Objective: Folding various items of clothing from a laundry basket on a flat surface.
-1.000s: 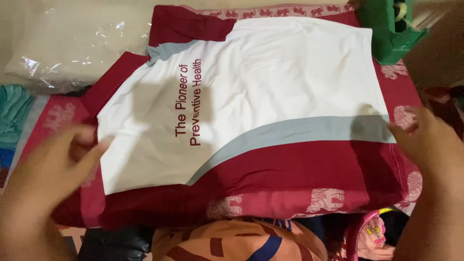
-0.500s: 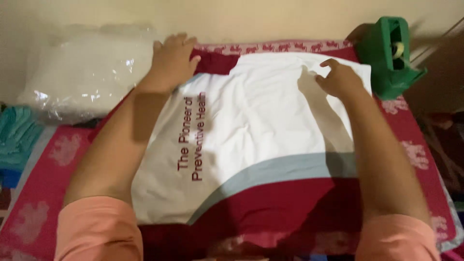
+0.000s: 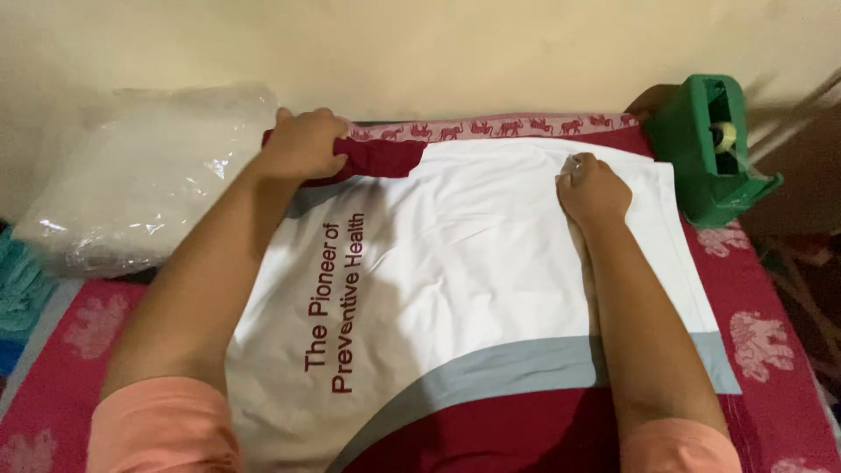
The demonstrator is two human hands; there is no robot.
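Observation:
A folded shirt (image 3: pixel 473 263), white with a grey curved stripe, dark red bottom and dark red lettering, lies flat on a red patterned cloth (image 3: pixel 771 342). My left hand (image 3: pixel 302 144) grips the shirt's dark red sleeve part (image 3: pixel 385 159) at the far left corner, fingers closed around the fabric. My right hand (image 3: pixel 591 188) pinches the white fabric near the far right edge, fingers closed on it. Both forearms stretch over the shirt, and peach sleeves show at the bottom.
A green tape dispenser (image 3: pixel 714 149) stands at the far right, close to my right hand. A stack of clear plastic bags (image 3: pixel 140 184) lies at the left against the beige wall. Teal fabric (image 3: pixel 17 289) shows at the left edge.
Both hands moved from the shirt's near side corners to its far edge. They went from resting flat on it to closing on the fabric, the left on the red sleeve.

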